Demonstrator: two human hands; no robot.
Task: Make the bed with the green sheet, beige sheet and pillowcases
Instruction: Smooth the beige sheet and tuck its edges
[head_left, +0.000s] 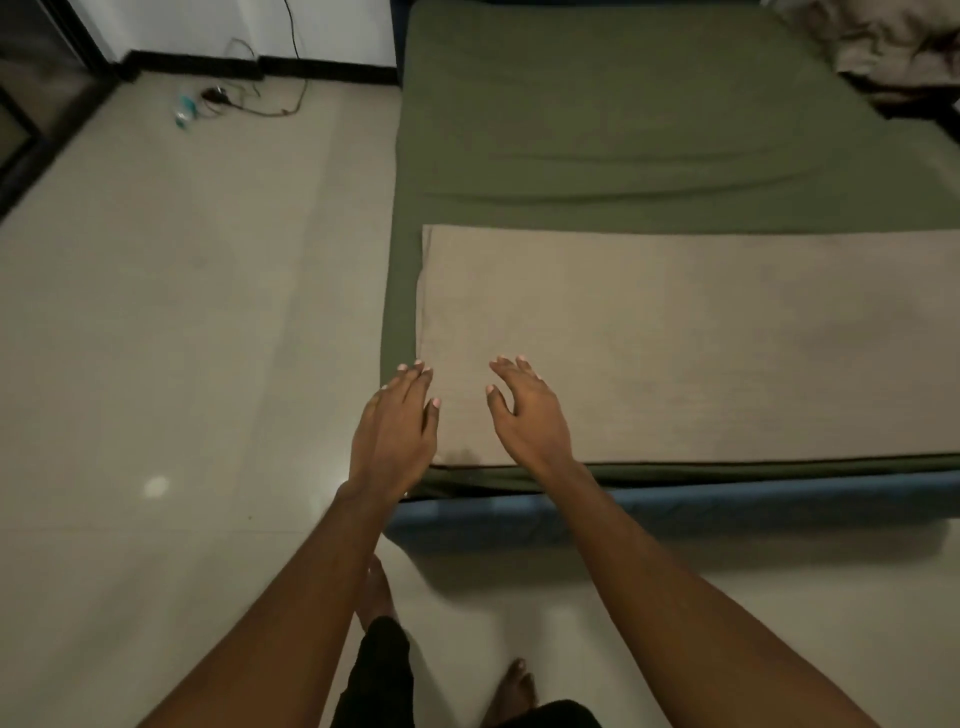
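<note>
The green sheet (623, 130) covers the mattress, smooth with a few long creases. A folded beige sheet (701, 338) lies flat across the near end of the bed, its left edge close to the mattress's left side. My left hand (395, 431) hovers over the beige sheet's near left corner, fingers extended and empty. My right hand (524, 410) is just right of it above the same sheet, fingers slightly curled and apart, holding nothing. A crumpled beige bundle of cloth (883, 47) sits at the bed's far right corner.
The blue bed base (675, 509) shows below the mattress. Pale tiled floor (182, 338) lies to the left, with a plastic bottle (184, 111) and a black cable (249, 98) near the far wall. My bare feet stand at the foot of the bed.
</note>
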